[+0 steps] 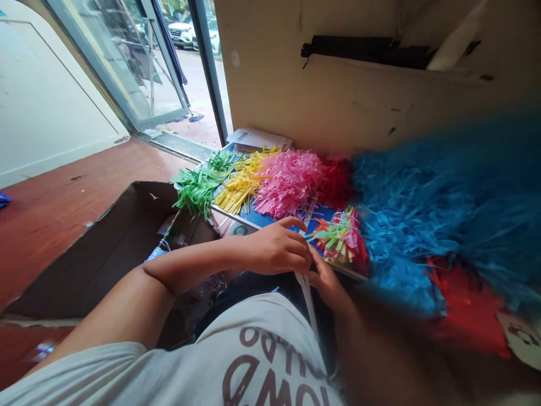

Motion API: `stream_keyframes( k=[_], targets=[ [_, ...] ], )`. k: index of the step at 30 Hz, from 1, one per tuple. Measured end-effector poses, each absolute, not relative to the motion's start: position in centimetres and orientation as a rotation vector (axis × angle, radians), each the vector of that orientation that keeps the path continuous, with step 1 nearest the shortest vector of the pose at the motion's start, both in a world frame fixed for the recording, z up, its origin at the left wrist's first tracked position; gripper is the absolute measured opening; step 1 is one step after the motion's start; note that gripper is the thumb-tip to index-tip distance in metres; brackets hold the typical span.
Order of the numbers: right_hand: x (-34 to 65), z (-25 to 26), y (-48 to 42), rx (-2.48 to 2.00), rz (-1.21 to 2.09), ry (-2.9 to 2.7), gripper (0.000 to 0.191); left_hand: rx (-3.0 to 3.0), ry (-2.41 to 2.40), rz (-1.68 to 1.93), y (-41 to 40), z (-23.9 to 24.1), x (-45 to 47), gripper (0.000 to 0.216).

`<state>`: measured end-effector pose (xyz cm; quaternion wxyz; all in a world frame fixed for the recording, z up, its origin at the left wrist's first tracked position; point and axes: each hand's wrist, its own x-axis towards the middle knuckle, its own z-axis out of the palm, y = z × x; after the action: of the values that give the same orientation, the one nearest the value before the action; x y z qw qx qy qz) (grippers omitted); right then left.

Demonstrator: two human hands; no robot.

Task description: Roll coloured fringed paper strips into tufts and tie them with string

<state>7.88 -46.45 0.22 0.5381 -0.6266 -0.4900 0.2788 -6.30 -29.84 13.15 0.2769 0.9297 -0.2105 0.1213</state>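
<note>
Near the front edge of the table, my left hand (282,248) is curled closed over a narrow white strip (306,293), with one finger stretched forward along it. My right hand (327,282) meets it from the right, fingers closed on the same strip. The strip hangs down past both hands toward my lap, and a pale length also runs up onto the table. Just beyond my fingers lies a small multicoloured tassel bunch (340,234). The fingertips of both hands are partly hidden.
Green (203,183), yellow (239,189) and pink fringe bundles (291,183) lie on the blue tabletop (270,219). A large heap of blue fringe (406,225) and a red bundle (469,304) are at right. An open cardboard box (105,242) stands left; papers (260,138) lie behind.
</note>
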Motion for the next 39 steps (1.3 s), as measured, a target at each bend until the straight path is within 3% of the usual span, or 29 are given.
stream_keyframes(
  k=[3, 7, 12, 15, 19, 24, 27, 34, 37, 39],
  targets=[
    [6.7, -1.8, -45.3, -1.222, 0.969, -0.962, 0.089, 2.500, -0.487, 0.463, -29.9, 11.2, -7.1, 0.020],
    [6.3, -3.9, -45.1, -1.263, 0.970, -0.706, 0.068, 2.494, -0.509, 0.229, -28.1, 10.4, -8.3, 0.018],
    [6.9, -4.6, -44.4, -1.456, 0.757, -0.653, 0.052, 2.308, -0.360, -0.320, -24.3, 10.8, -10.3, 0.067],
    [6.4, -4.6, -43.2, -1.576, 0.614, -0.728, 0.051, 2.024, -0.096, -0.421, -23.3, 9.1, -11.1, 0.050],
    [5.2, -4.5, -42.0, -1.665, 0.434, -0.794, 0.052, 1.889, 0.426, -0.069, -24.3, 5.9, -11.5, 0.030],
    [4.3, -3.6, -42.3, -1.760, 0.095, -0.945, 0.048, 1.943, 0.426, 0.147, -25.7, 5.0, -11.5, 0.012],
    [3.1, -2.4, -43.0, -1.784, -0.237, -1.102, 0.041, 1.891, 0.439, 0.084, -26.3, 5.3, -11.5, 0.014],
    [-0.1, 1.2, -44.1, -1.546, 0.035, -1.206, 0.020, 2.159, 0.256, 0.159, -28.2, 6.3, -10.8, 0.009],
    [0.1, 2.5, -45.0, -1.568, -0.026, -1.261, 0.005, 2.209, 0.211, 0.159, -28.3, 7.1, -10.8, 0.010],
    [0.8, 3.2, -46.2, -1.574, -0.071, -1.292, 0.008, 2.234, 0.184, 0.155, -28.2, 7.5, -10.9, 0.010]
  ],
)
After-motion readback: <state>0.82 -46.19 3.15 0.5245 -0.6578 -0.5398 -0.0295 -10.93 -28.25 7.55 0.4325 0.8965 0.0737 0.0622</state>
